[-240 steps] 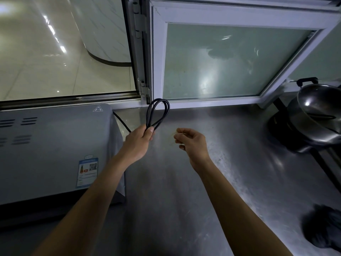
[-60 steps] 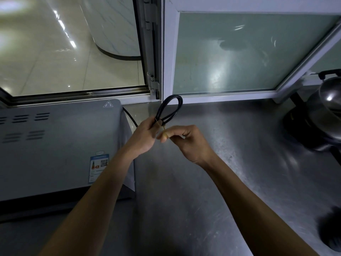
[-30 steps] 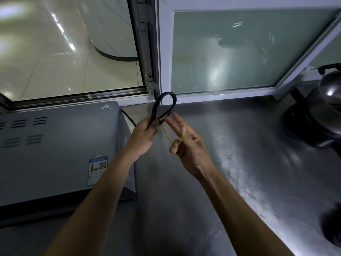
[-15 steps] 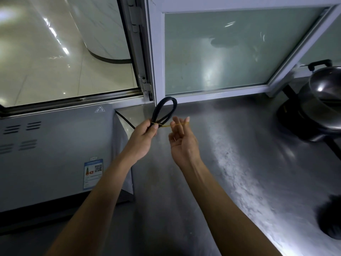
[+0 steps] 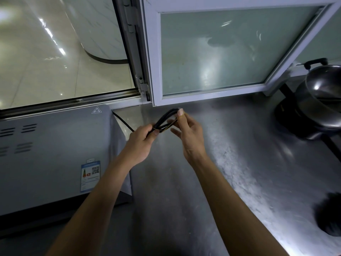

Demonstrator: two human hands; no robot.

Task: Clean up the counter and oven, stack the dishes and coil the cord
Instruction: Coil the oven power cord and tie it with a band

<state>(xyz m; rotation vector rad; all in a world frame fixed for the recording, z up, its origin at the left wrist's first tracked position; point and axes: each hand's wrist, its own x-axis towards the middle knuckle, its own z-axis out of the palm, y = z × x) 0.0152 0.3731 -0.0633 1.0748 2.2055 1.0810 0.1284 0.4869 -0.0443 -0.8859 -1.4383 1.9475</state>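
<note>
A black cord, folded into a small loop, is held above the steel counter. My left hand grips the loop's lower end. A thin yellowish rubber band stretches from that grip to my right hand, whose thumb and forefinger pinch it beside the loop's top. The rest of the cord runs down behind the grey oven on the left.
A white-framed frosted window panel stands open just behind the hands. A steel wok sits on a black burner at the far right. A dark rounded object lies at the right edge.
The cord loop has tipped from upright to leaning right. My right hand has moved up to the loop's top, pulling the rubber band along it.
</note>
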